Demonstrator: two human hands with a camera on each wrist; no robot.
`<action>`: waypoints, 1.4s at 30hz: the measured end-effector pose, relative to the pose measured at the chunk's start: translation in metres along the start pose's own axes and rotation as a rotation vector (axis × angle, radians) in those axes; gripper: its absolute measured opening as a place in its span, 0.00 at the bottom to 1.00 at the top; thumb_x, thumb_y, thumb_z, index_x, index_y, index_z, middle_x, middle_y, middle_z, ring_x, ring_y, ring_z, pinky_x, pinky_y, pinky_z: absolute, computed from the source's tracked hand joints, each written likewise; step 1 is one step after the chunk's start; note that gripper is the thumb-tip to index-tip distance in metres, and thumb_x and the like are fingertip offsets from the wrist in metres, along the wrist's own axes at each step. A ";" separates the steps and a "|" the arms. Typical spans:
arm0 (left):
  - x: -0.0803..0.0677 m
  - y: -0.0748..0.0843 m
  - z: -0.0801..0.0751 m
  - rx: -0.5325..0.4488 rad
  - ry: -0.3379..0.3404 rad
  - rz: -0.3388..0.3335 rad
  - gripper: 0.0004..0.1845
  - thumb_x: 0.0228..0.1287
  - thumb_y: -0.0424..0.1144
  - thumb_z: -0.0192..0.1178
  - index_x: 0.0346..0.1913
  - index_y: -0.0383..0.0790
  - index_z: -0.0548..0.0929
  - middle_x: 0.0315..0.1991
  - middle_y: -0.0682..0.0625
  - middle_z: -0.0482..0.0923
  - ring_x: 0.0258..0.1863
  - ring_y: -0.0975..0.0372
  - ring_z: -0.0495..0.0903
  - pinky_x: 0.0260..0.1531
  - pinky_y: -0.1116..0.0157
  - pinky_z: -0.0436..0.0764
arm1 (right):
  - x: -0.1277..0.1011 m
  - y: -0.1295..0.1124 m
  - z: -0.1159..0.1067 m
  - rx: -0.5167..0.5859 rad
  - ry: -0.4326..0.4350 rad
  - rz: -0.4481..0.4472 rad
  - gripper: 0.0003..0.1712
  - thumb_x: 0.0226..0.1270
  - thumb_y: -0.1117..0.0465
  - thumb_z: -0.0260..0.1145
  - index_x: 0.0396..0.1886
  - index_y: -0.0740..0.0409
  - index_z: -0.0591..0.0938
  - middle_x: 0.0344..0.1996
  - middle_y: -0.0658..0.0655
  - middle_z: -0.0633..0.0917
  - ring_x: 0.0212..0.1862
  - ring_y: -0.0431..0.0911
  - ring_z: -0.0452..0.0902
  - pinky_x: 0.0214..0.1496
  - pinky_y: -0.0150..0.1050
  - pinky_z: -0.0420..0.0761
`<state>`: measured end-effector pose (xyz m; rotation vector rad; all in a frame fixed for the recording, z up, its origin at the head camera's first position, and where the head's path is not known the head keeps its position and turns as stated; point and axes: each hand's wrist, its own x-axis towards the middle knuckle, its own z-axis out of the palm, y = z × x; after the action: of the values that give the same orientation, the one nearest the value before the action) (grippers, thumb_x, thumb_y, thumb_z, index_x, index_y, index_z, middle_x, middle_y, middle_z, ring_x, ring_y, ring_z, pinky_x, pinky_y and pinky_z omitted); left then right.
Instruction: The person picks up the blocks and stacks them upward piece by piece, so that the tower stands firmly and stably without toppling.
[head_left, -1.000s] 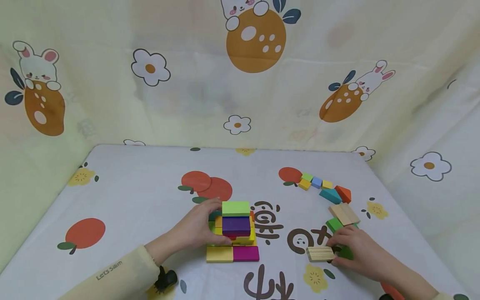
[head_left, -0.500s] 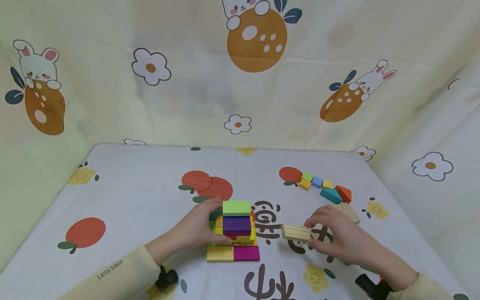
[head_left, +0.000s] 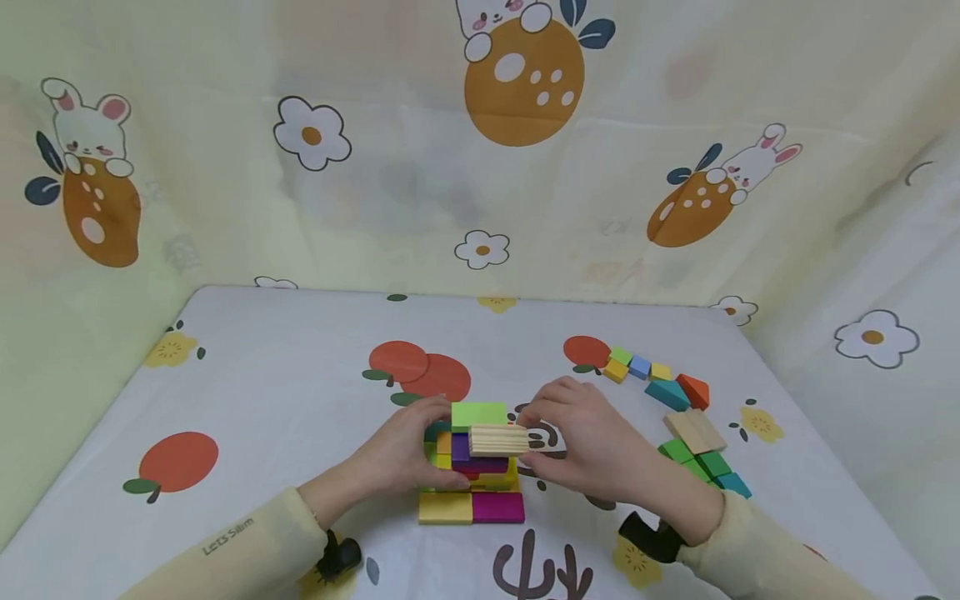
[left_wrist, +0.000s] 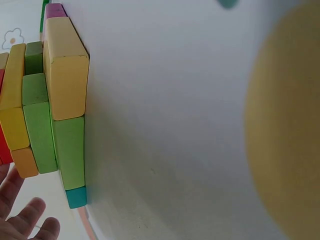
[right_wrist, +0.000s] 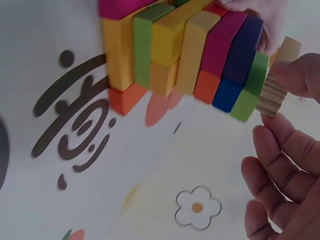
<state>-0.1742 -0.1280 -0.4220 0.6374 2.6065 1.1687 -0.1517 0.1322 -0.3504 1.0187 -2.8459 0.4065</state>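
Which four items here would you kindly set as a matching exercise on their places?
Things:
1. pale grooved wooden block
2. dark purple rectangular block
3. red-orange angular block
4. left hand

Places:
A. on printed cloth, beside a teal angular block
B. at the colourful block stack's left side
C. pinched by the right hand
D. in that stack, beneath the light-green rectangular block

Pairs: 1-C; 2-D; 3-A; 4-B

pale striped wooden block [head_left: 498, 441], roughly level, just above the light-green top [head_left: 478, 414] of a multicoloured stack [head_left: 480, 465]
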 end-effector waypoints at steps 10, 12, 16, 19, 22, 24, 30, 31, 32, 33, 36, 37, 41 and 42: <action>0.001 0.000 0.000 -0.006 0.003 0.009 0.39 0.45 0.47 0.83 0.60 0.35 0.80 0.71 0.40 0.73 0.77 0.45 0.64 0.72 0.42 0.69 | 0.009 -0.007 0.008 -0.032 0.015 -0.040 0.15 0.56 0.53 0.80 0.41 0.50 0.88 0.40 0.48 0.87 0.50 0.44 0.76 0.53 0.47 0.79; 0.001 -0.001 0.000 -0.009 0.004 0.012 0.38 0.45 0.47 0.83 0.60 0.36 0.80 0.70 0.40 0.73 0.77 0.46 0.64 0.73 0.42 0.69 | 0.010 -0.008 0.009 -0.039 0.019 -0.046 0.15 0.55 0.53 0.80 0.41 0.50 0.87 0.39 0.48 0.87 0.50 0.44 0.76 0.52 0.47 0.79; 0.002 -0.001 0.000 -0.009 0.002 0.017 0.38 0.45 0.47 0.83 0.59 0.36 0.81 0.70 0.41 0.74 0.77 0.46 0.64 0.73 0.42 0.68 | 0.009 -0.009 0.011 -0.061 0.027 -0.045 0.16 0.54 0.52 0.81 0.41 0.50 0.87 0.40 0.47 0.86 0.51 0.44 0.76 0.51 0.45 0.79; 0.003 -0.001 0.000 -0.008 -0.001 0.020 0.38 0.45 0.47 0.83 0.59 0.36 0.81 0.70 0.40 0.74 0.77 0.46 0.63 0.73 0.42 0.68 | 0.008 -0.009 0.012 -0.071 0.032 -0.043 0.17 0.54 0.52 0.81 0.41 0.50 0.87 0.40 0.47 0.86 0.50 0.44 0.75 0.49 0.44 0.78; 0.003 -0.001 0.000 -0.004 -0.002 0.017 0.38 0.45 0.47 0.83 0.60 0.36 0.81 0.70 0.40 0.74 0.77 0.45 0.63 0.73 0.41 0.68 | 0.008 -0.009 0.013 -0.073 0.033 -0.040 0.18 0.53 0.51 0.82 0.42 0.50 0.87 0.41 0.47 0.86 0.50 0.44 0.75 0.49 0.44 0.78; 0.002 0.000 0.000 -0.002 -0.002 0.013 0.38 0.45 0.48 0.83 0.60 0.36 0.81 0.70 0.40 0.73 0.77 0.45 0.63 0.72 0.41 0.68 | 0.009 -0.009 0.013 -0.068 0.032 -0.036 0.18 0.54 0.50 0.82 0.41 0.50 0.86 0.41 0.47 0.86 0.51 0.44 0.76 0.50 0.45 0.78; 0.001 0.001 -0.001 0.011 -0.001 0.008 0.39 0.45 0.49 0.83 0.61 0.36 0.80 0.71 0.40 0.72 0.76 0.45 0.64 0.72 0.40 0.68 | 0.010 -0.009 0.012 -0.044 0.043 -0.029 0.22 0.52 0.47 0.82 0.43 0.50 0.85 0.43 0.48 0.85 0.52 0.45 0.76 0.54 0.47 0.79; 0.001 0.001 -0.001 0.011 -0.002 0.009 0.39 0.45 0.49 0.82 0.61 0.36 0.80 0.71 0.40 0.72 0.76 0.45 0.64 0.72 0.40 0.68 | 0.012 -0.008 0.012 -0.036 0.048 -0.031 0.25 0.51 0.47 0.83 0.45 0.51 0.84 0.46 0.49 0.85 0.52 0.46 0.76 0.54 0.48 0.79; 0.001 0.001 -0.001 0.012 -0.002 0.009 0.39 0.45 0.49 0.82 0.61 0.36 0.80 0.71 0.40 0.72 0.76 0.45 0.64 0.72 0.40 0.68 | 0.013 -0.008 0.011 -0.026 0.052 -0.031 0.28 0.50 0.45 0.83 0.47 0.52 0.84 0.48 0.50 0.84 0.54 0.47 0.76 0.56 0.49 0.80; 0.001 0.001 -0.001 0.012 -0.002 0.009 0.39 0.46 0.49 0.82 0.61 0.36 0.80 0.71 0.40 0.72 0.76 0.45 0.64 0.72 0.40 0.68 | 0.015 -0.008 0.011 -0.015 0.050 -0.028 0.33 0.49 0.44 0.83 0.51 0.53 0.83 0.52 0.52 0.83 0.56 0.48 0.76 0.57 0.51 0.80; 0.001 0.000 -0.001 0.011 -0.003 0.009 0.39 0.46 0.49 0.82 0.61 0.36 0.80 0.72 0.39 0.72 0.76 0.45 0.64 0.72 0.39 0.68 | 0.021 -0.006 0.011 0.001 0.004 -0.012 0.44 0.49 0.40 0.82 0.62 0.57 0.79 0.61 0.56 0.80 0.63 0.52 0.74 0.61 0.57 0.79; 0.001 0.000 -0.001 0.012 -0.003 0.010 0.40 0.46 0.49 0.82 0.61 0.36 0.80 0.72 0.39 0.72 0.76 0.44 0.64 0.72 0.39 0.68 | 0.023 -0.005 0.012 0.003 -0.020 -0.002 0.46 0.50 0.39 0.81 0.65 0.58 0.78 0.63 0.57 0.79 0.64 0.54 0.73 0.62 0.58 0.78; 0.002 -0.001 -0.001 0.012 -0.008 0.017 0.40 0.46 0.49 0.82 0.62 0.34 0.79 0.73 0.38 0.70 0.76 0.44 0.64 0.72 0.40 0.68 | 0.028 -0.002 0.015 0.023 -0.110 0.040 0.45 0.54 0.37 0.78 0.66 0.57 0.78 0.65 0.58 0.78 0.67 0.55 0.70 0.64 0.61 0.76; 0.002 -0.001 -0.001 0.012 -0.008 0.018 0.41 0.46 0.49 0.82 0.62 0.33 0.79 0.73 0.37 0.70 0.76 0.44 0.64 0.72 0.40 0.68 | 0.029 -0.002 0.016 0.028 -0.120 0.049 0.44 0.54 0.37 0.78 0.65 0.57 0.79 0.65 0.58 0.78 0.68 0.55 0.70 0.64 0.61 0.76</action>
<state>-0.1766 -0.1290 -0.4223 0.6677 2.6083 1.1545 -0.1732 0.1083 -0.3607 1.0138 -2.9850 0.4036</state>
